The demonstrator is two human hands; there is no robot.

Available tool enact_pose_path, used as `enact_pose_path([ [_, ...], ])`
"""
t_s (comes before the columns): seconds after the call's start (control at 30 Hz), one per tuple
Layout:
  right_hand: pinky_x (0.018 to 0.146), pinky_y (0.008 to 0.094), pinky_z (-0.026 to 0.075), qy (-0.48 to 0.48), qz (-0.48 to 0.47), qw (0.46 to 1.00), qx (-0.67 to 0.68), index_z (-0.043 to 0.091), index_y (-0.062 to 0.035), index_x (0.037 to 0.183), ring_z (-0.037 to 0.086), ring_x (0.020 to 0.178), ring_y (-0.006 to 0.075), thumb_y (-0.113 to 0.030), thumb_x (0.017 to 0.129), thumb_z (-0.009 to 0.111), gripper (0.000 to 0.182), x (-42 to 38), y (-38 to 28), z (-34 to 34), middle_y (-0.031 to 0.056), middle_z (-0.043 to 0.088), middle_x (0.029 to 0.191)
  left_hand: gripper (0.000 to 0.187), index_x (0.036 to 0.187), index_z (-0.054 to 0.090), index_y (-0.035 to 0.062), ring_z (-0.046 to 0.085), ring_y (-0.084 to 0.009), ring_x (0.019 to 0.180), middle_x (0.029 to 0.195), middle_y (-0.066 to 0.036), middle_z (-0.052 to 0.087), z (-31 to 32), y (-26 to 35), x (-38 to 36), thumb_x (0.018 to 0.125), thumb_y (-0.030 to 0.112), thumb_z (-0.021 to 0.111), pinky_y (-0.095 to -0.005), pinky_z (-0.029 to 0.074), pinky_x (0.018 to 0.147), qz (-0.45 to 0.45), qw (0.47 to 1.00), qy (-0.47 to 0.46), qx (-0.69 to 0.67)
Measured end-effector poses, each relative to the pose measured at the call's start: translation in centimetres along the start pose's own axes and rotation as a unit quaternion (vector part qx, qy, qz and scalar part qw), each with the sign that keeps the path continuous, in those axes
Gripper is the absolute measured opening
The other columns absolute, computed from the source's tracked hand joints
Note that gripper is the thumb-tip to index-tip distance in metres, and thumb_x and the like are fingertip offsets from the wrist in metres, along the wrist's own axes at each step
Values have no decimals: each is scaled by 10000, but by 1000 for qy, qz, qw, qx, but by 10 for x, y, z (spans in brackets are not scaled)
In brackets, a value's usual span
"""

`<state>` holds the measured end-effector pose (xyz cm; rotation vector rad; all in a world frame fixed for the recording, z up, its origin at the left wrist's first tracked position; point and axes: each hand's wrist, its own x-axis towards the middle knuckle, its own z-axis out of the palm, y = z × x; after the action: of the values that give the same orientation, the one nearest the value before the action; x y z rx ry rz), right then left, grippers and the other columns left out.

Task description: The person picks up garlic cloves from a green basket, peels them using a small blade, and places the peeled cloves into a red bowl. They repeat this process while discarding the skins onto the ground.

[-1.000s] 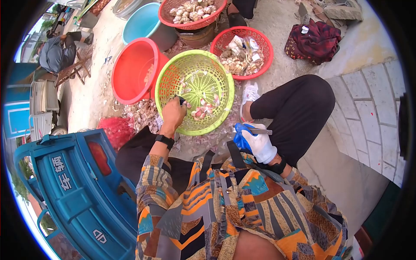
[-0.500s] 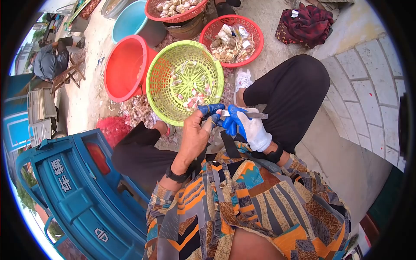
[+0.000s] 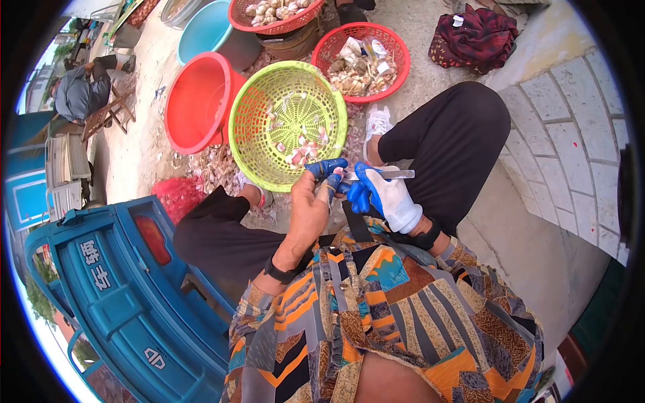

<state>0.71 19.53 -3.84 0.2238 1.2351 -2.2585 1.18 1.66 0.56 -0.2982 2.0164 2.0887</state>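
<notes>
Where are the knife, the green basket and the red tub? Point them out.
knife (image 3: 390, 174), head view, on the flat blade.
green basket (image 3: 250, 114), head view, on the left wall.
red tub (image 3: 198, 101), head view, on the inner wall.

The knife (image 3: 384, 174) is a slim, flat strip of grey metal, lying almost level with its tip pointing toward the person's right; its near end is gripped in the right hand (image 3: 386, 198), which wears a white glove with blue fingers. The left hand (image 3: 310, 205), bare but for blue finger covers, pinches a small pale garlic clove (image 3: 338, 174) against the blade's base. Both meet just above the near rim of the green basket (image 3: 250, 127), which holds scattered pinkish-white cloves.
</notes>
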Motion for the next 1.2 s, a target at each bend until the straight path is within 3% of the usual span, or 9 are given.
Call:
enact_pose_path([
  [0.1,561,246,509,63,-84,975,-194,696,23,1065,650,644,80,-197,1014,611,242,1,17,-7,68,719,815,204,1179,663,-3,681,-112,846,1019,-48,711,-3,5,0,1012,84,583,-255,543,726,-14,999,17,-50],
  [0.17,574,233,512,104,-207,890,-393,690,30,1085,653,671,69,-179,1012,612,235,5,30,-17,66,723,832,214,1189,664,-3,692,-127,835,1038,-49,713,-9,12,2,1014,87,580,-255,547,729,-33,998,7,-48],
  [0.27,600,222,515,25,-102,994,-39,677,36,1126,651,699,70,-189,1019,602,260,-7,-8,9,71,725,862,238,1209,684,0,673,-101,839,1074,-49,725,-10,17,0,1009,89,589,-251,545,737,-57,998,-14,-36],
  [0.57,605,253,514,-69,-41,997,14,598,22,1264,623,685,98,-166,1054,514,294,-4,-5,-1,95,704,912,234,1190,709,5,633,-65,831,1033,-28,735,-7,21,-2,993,78,607,-243,530,735,-46,998,-46,11],
  [0.67,648,264,532,-50,-178,942,-281,582,-14,1274,656,757,123,-123,1027,539,274,2,24,-26,91,686,983,230,1183,711,3,630,-66,817,999,-26,732,-7,22,-3,995,82,606,-241,528,728,-46,998,-50,3],
  [0.77,661,272,541,-39,-261,865,-426,583,-37,1274,668,775,136,-82,1016,529,268,-4,6,-18,95,676,1015,224,1175,713,1,627,-64,806,970,-26,728,-5,25,-4,995,81,605,-240,527,724,-44,998,-47,-16],
  [0.87,638,265,527,-46,-199,912,-356,591,-12,1243,667,744,146,-123,1033,505,253,-4,9,-17,106,685,947,221,1173,713,0,626,-64,801,955,-26,725,-1,27,-7,995,73,604,-237,525,721,-42,998,-42,-12],
  [0.97,561,272,495,-89,52,993,56,636,11,1154,611,593,142,-170,1050,496,251,-5,-26,7,103,696,827,225,1182,707,-1,627,-66,799,965,-26,726,0,28,-8,994,65,602,-236,524,724,-33,998,-49,1],
  [1.2,569,256,497,-16,-50,998,47,650,30,1079,631,626,130,-224,1060,516,288,-5,-7,3,109,699,806,277,1245,664,-7,637,-81,909,1092,-47,716,9,29,-5,972,20,622,-247,535,799,-15,996,-66,-54],
])
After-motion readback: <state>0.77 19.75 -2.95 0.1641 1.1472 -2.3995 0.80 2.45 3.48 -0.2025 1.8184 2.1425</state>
